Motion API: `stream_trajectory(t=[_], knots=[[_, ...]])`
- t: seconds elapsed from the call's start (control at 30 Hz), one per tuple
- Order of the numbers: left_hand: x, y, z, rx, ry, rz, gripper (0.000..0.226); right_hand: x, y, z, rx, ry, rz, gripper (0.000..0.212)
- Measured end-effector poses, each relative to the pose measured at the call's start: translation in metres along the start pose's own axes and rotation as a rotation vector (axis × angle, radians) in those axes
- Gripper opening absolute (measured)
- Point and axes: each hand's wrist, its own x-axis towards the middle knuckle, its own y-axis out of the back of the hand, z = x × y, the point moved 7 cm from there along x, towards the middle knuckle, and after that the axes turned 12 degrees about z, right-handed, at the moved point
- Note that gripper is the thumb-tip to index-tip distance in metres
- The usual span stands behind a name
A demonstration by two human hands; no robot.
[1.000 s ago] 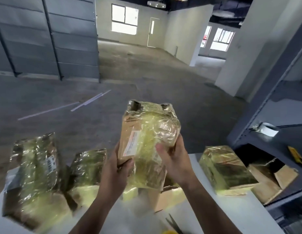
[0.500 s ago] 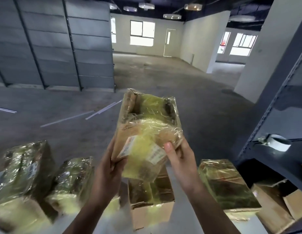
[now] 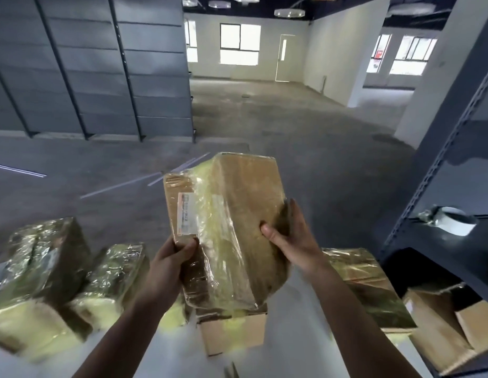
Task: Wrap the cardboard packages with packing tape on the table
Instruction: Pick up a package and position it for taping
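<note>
A cardboard package (image 3: 232, 214) covered in shiny yellowish tape is held up above the white table (image 3: 300, 336), a white label on its left face. My left hand (image 3: 169, 266) grips its lower left corner, thumb on the front. My right hand (image 3: 289, 238) holds its right side, thumb on the front face and fingers behind. Two taped packages (image 3: 44, 268) (image 3: 114, 274) stand at the left, another taped package (image 3: 365, 287) lies at the right. A plain cardboard box (image 3: 232, 331) sits under the held package.
A dark metal shelf unit (image 3: 455, 241) stands at the right with a roll of tape (image 3: 452, 221) on one level and open cardboard boxes (image 3: 444, 331) below. Grey shelving lines the far left wall. Scissor tips (image 3: 232, 371) show at the bottom edge.
The held package has been turned in my hands: its crumpled taped end no longer faces up, and a smoother cardboard face now faces me. My view has tilted up a little.
</note>
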Motion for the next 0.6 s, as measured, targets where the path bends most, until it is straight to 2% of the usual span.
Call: stream_trajectory(t=[0.13,0.23,0.3,0.4,0.47,0.5,0.6], knots=[[0.003,-0.015,-0.017,0.024,0.067,-0.006,0.014,-0.003,0.014,0.02,-0.008,-0.098,0.041,0.073],[0.01,-0.031,-0.024,0.216,0.004,0.03,0.013,-0.005,0.031,0.034,-0.044,-0.167,0.175,0.061],[0.018,-0.046,-0.024,0.421,-0.087,0.07,0.024,-0.008,0.044,0.043,-0.083,-0.221,0.247,0.049],[0.019,-0.075,-0.014,0.749,-0.38,0.091,0.04,-0.013,0.063,0.054,-0.093,-0.278,0.345,0.037],[0.001,-0.099,-0.008,0.813,-0.499,0.056,0.035,-0.017,0.074,0.061,-0.065,-0.298,0.411,0.035],[-0.008,-0.108,-0.006,0.831,-0.487,0.035,0.034,-0.02,0.078,0.063,-0.053,-0.308,0.443,0.036],[-0.031,-0.133,0.006,0.845,-0.557,-0.085,0.046,-0.027,0.088,0.071,0.0,-0.316,0.516,0.041]])
